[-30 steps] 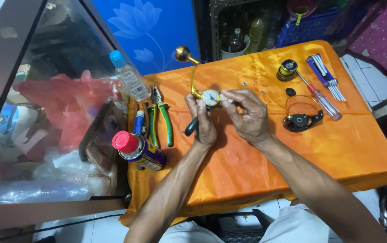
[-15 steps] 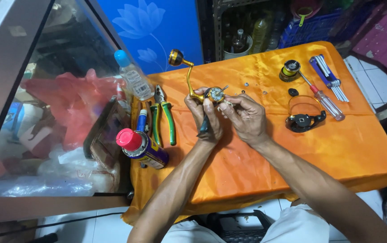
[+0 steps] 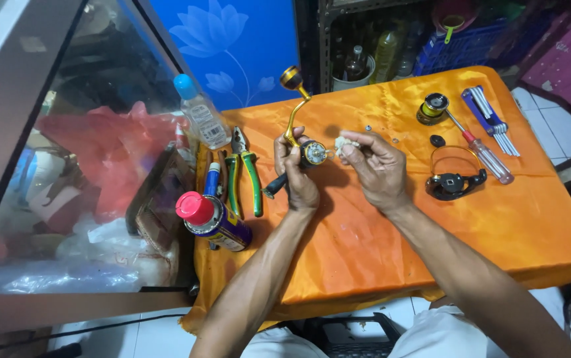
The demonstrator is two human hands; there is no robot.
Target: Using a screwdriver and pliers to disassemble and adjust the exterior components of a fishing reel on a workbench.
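- Left hand (image 3: 297, 174) closed around fishing reel body (image 3: 312, 152), centre of frame, gold handle (image 3: 293, 106) pointing up, steadied above orange desk (image 3: 365, 252).
- Right hand (image 3: 375, 169) pinches small white rag (image 3: 345, 144) at reel, seemingly wiping.
- Pliers (image 3: 249, 174), spray can (image 3: 212, 217) parked left, within reach.

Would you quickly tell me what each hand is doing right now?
Left hand: closed around the fishing reel body, gold crank handle sticking up.
Right hand: fingertips pinched on a small whitish wad beside the reel.
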